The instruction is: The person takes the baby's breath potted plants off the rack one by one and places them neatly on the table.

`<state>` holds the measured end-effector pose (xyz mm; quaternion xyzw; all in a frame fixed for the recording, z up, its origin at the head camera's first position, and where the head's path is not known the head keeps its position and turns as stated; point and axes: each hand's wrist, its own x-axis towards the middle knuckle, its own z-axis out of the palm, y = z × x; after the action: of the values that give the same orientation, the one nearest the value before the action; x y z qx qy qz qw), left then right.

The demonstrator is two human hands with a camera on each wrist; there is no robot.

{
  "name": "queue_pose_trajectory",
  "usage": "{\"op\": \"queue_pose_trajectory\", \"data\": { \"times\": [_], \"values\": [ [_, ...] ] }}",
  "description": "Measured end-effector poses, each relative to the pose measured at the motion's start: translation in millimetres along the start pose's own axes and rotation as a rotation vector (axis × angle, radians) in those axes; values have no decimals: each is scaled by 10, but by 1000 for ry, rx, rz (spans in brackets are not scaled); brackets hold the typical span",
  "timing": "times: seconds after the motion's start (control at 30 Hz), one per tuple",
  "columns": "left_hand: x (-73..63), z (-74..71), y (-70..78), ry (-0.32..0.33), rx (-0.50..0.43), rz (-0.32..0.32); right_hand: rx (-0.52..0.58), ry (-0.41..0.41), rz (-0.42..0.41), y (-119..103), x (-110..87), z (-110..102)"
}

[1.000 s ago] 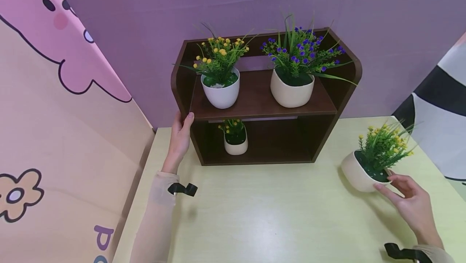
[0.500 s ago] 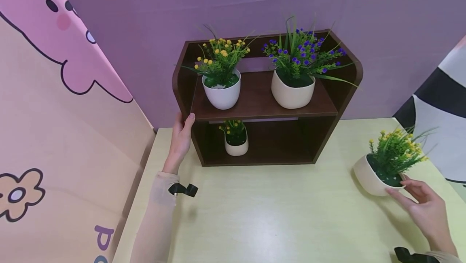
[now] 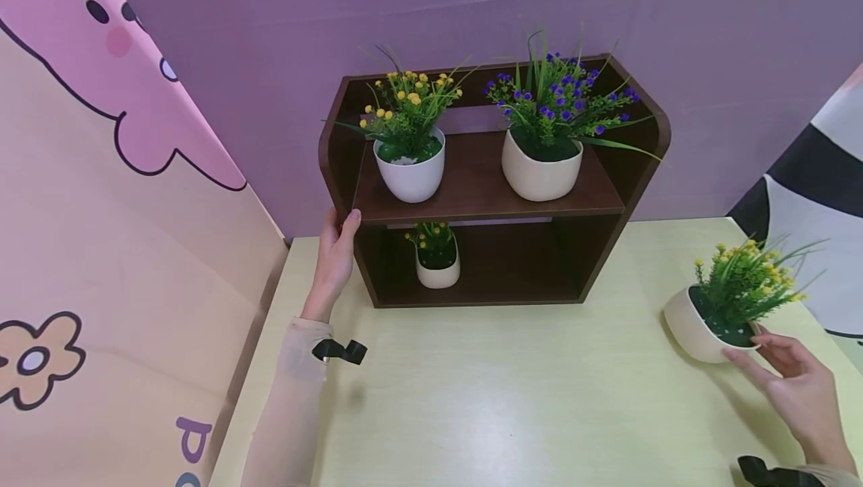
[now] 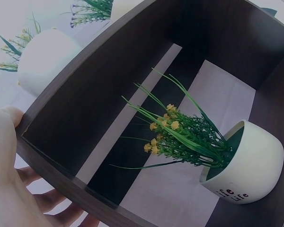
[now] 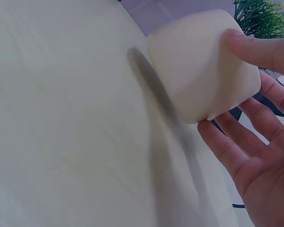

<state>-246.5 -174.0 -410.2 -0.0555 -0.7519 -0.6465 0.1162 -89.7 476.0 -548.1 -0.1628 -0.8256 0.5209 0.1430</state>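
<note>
My left hand [image 3: 333,262] grips the left side panel of a dark brown two-tier shelf [image 3: 499,211], thumb at the front edge and fingers behind it in the left wrist view. At the table's right, my right hand [image 3: 802,389] pinches the rim of a cream flowerpot [image 3: 694,330] with yellow flowers, tilted to the left. In the right wrist view, the thumb lies on the wall of that flowerpot [image 5: 199,66], with its shadow beside it. The shelf's upper tier bears a white pot of yellow flowers [image 3: 411,176] and a cream pot of purple flowers [image 3: 542,172].
A small cream pot with yellow flowers [image 3: 438,276] stands at the left of the lower tier. The pale table [image 3: 485,389] runs in front of the shelf. A purple backdrop [image 3: 270,97] rises behind, and a cartoon-printed wall [image 3: 135,247] borders the left.
My right hand has moved to the right and slightly nearer with the cream flowerpot. The left hand has kept its grip on the shelf, which has stayed in place.
</note>
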Motion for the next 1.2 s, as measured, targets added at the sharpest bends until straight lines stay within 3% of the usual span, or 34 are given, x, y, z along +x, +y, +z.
{"op": "queue_pose_trajectory", "data": {
  "times": [0.23,0.5,0.77,1.2],
  "values": [
    [5,-1,-12,7,1,-5,-25,-18,3,55,23,-35],
    [5,-5,0,8,-3,12,-68,35,35,121,52,-58],
    [-7,-19,4,8,-9,12,-11,21,-10,95,60,-55],
    [20,2,-5,8,-12,11,-38,1,8,116,22,-33]
  ]
}}
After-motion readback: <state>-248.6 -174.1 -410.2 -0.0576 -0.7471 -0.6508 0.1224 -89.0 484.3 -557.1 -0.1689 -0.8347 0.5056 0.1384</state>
